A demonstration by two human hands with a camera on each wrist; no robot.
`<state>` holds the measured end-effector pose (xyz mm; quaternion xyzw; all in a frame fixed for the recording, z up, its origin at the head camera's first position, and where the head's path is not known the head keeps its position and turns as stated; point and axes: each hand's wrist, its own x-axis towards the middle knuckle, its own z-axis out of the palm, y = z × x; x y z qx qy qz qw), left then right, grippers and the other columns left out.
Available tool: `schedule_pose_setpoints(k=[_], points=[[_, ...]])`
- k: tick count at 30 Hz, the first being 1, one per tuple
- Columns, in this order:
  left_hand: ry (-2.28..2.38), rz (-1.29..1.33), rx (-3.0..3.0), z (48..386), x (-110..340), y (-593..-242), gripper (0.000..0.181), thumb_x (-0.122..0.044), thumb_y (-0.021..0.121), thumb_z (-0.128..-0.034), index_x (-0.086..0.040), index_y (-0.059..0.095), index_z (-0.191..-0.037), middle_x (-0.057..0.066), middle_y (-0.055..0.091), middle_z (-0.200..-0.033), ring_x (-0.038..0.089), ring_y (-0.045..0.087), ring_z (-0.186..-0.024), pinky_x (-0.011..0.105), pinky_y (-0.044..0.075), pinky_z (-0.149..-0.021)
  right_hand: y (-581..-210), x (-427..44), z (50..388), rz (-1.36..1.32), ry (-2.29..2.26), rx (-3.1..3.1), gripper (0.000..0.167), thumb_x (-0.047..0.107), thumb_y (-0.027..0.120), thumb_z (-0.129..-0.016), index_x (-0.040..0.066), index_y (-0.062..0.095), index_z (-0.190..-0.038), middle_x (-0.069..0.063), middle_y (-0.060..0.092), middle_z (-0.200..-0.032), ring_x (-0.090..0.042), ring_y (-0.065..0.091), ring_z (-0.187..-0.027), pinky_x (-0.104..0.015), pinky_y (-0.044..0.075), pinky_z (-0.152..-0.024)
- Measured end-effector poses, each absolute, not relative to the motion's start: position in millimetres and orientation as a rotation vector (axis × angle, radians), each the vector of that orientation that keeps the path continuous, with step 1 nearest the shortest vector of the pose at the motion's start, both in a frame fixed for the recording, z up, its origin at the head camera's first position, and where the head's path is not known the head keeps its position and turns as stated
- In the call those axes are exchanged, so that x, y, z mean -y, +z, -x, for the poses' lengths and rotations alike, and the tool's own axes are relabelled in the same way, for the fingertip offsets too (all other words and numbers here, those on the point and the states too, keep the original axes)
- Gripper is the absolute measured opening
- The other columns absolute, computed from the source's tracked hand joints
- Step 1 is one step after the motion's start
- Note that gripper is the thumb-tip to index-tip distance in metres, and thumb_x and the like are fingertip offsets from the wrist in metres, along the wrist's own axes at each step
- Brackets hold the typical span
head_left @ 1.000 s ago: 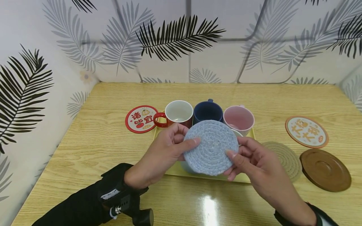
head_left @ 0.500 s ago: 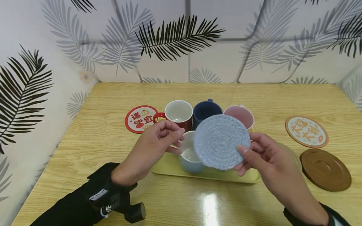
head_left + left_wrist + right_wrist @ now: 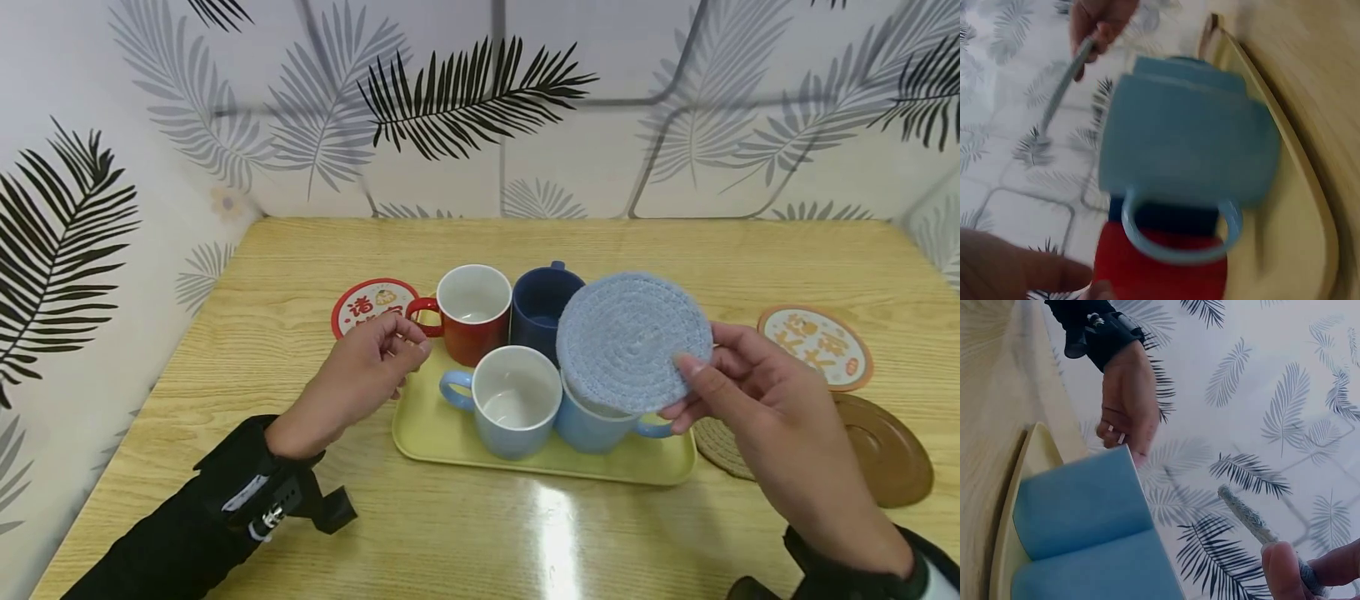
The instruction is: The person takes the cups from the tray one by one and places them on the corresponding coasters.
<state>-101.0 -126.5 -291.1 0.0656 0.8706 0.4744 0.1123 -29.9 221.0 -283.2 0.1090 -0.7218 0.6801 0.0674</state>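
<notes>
Pale-blue round woven coaster (image 3: 628,343), pinched in the grip of the right hand (image 3: 768,412), above a yellow rectangular tray (image 3: 442,435) bearing cylindrical light-blue mugs (image 3: 513,432); the left hand (image 3: 347,385), its grip loosely curled, hovers near a glossy red mug (image 3: 474,340).

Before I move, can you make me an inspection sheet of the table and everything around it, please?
Surface: wood-look table, with a bright glare.
Job's things: blue woven coaster, raised; yellow tray holding upright red mug, dark blue mug, left light blue mug and right light blue mug.
Clutter: red-rimmed coaster to the left; orange-rimmed coaster, tan woven coaster and brown coaster to the right, partly covered.
Grips: right grip pinches the blue woven coaster; left grip holds nothing, near the red mug's handle, contact unclear.
Cables: nothing seen.
Surroundings: leaf-patterned walls.
</notes>
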Motion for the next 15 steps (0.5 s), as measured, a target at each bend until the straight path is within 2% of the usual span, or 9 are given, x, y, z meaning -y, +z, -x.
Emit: schedule_pose_setpoints(k=[5, 11, 15], points=[[1.067, -0.356, -2.631, 108.6, 138.4, -307.6, 0.013, -0.016, 0.069, -0.0945, -0.005, 0.064, -0.098, 0.006, 0.06, -0.082, 0.019, 0.054, -0.074, 0.032, 0.043, -0.066, -282.3, -232.3, 37.0, -0.28, 2.08, 2.11, 0.024, -0.003, 0.059, -0.099, -0.003, 0.058, -0.123, -0.012, 0.072, -0.092, -0.02, 0.07, -0.07, -0.027, 0.057, -0.063], [0.877, -0.482, -2.538, 109.9, 144.2, -319.8, 0.027, -0.021, 0.082, -0.0849, -0.005, 0.061, -0.094, 0.002, 0.054, -0.072, 0.015, 0.05, -0.066, 0.03, 0.041, -0.062, -281.6, -248.2, 45.0, -0.249, 2.15, 1.966, 0.026, -0.006, 0.058, -0.098, -0.005, 0.057, -0.123, -0.013, 0.071, -0.093, -0.02, 0.071, -0.07, -0.026, 0.057, -0.061], [0.815, -0.498, -2.455, 110.3, 145.6, -320.3, 0.036, -0.023, 0.088, -0.0784, -0.006, 0.061, -0.094, 0.003, 0.053, -0.073, 0.016, 0.049, -0.067, 0.03, 0.04, -0.064, -281.0, -256.6, 49.5, -0.197, 2.128, 1.929, 0.025, -0.003, 0.059, -0.098, -0.003, 0.057, -0.123, -0.012, 0.07, -0.092, -0.019, 0.071, -0.068, -0.024, 0.057, -0.061]])
